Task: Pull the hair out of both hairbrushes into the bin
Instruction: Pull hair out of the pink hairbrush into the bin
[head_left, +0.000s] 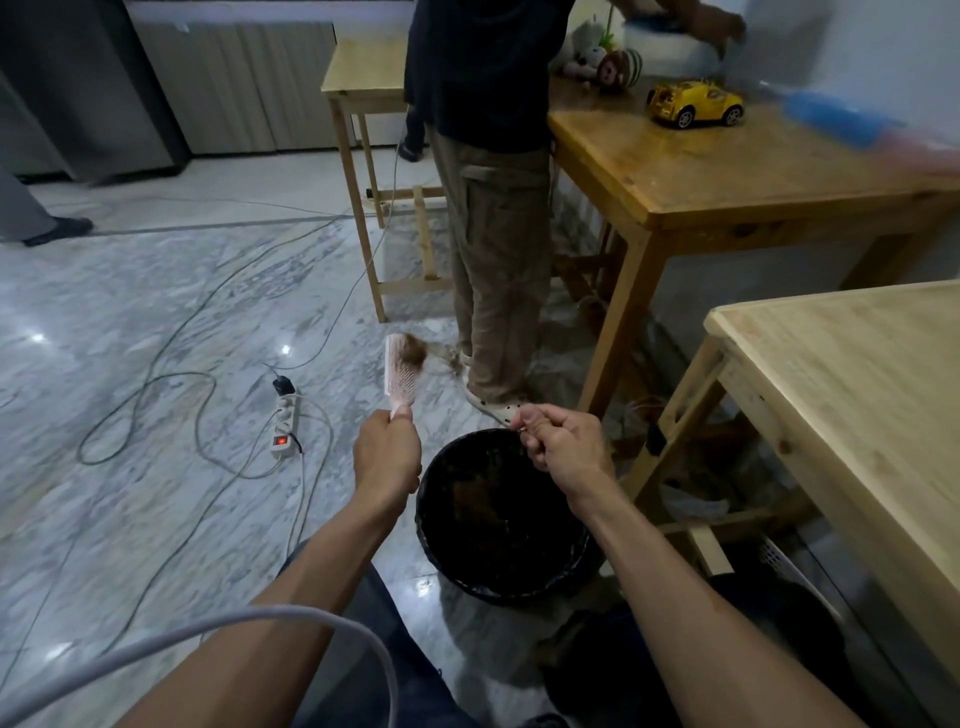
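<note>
My left hand (387, 454) grips the handle of a pink hairbrush (402, 376), held upright over the floor to the left of the bin. A brown clump of hair (415, 354) clings to the bristles near the brush's top, with thin strands trailing right. My right hand (558, 436) is pinched shut above the far rim of the black bin (441, 540), apparently on fine strands of hair. Brownish hair lies inside the bin. Only one brush is in view.
A person in khaki trousers (496, 260) stands just beyond the bin beside a wooden table (727, 171) carrying a yellow toy car (693, 102). A lighter wooden table (857, 374) is at right. A power strip (284, 421) and cables lie on the marble floor at left.
</note>
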